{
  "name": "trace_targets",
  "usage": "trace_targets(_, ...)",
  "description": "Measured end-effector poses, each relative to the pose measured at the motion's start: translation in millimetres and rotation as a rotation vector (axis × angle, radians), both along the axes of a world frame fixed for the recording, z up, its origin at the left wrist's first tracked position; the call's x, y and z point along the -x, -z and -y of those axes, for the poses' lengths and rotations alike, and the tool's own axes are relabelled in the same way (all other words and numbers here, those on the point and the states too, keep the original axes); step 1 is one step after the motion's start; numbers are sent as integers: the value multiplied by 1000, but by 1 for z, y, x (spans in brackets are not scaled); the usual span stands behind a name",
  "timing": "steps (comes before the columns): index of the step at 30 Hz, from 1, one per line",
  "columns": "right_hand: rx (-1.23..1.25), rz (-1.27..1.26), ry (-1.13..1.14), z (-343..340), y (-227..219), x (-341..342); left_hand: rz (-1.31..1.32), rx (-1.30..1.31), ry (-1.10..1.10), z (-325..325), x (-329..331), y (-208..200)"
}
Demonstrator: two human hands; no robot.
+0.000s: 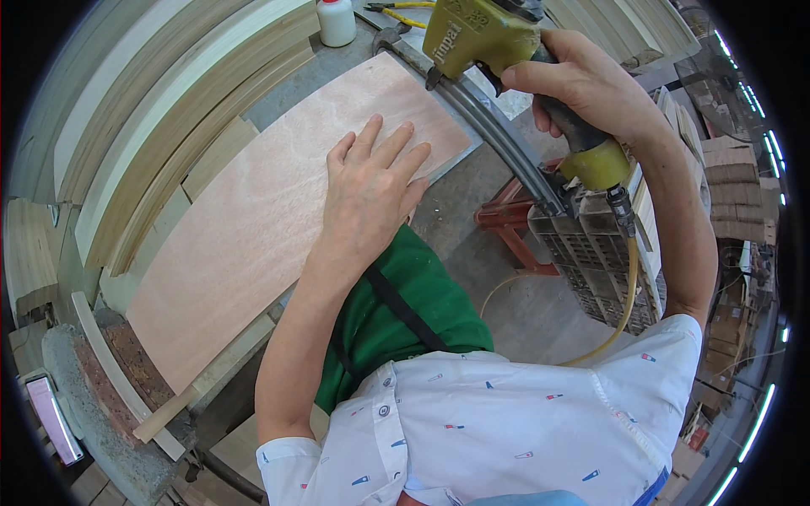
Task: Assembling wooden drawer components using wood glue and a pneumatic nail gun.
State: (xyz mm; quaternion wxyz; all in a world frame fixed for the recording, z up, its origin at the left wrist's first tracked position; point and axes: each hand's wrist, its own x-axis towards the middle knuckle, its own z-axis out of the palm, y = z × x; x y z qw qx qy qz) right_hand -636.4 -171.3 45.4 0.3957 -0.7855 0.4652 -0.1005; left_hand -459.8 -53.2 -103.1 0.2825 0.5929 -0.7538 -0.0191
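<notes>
Thin, pinkish plywood panel (245, 219) under the spread, ungrasping left hand (369, 181); at far right, the right hand (586, 88) grasps an olive-green pneumatic nailer (477, 42), best kept square.

Olive nail gun (477, 42) near flat pinkish panel (245, 228)

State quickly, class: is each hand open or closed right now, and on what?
Left hand: open, palm down on the thin wooden panel.
Right hand: closed, holding the olive-green nail gun.
</notes>
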Motion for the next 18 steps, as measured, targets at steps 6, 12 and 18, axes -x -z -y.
trace_targets(6, -20, 21, -14, 1, 4, 2, 2, -31, -1, -1, 0, -2)
trace_targets(12, -83, -29, 10, -12, 0, 27, -12, 7, -16, 0, -1, 3)
trace_targets(18, -61, 52, 53, -41, 1, 50, 2, 41, -8, 2, 1, 6)
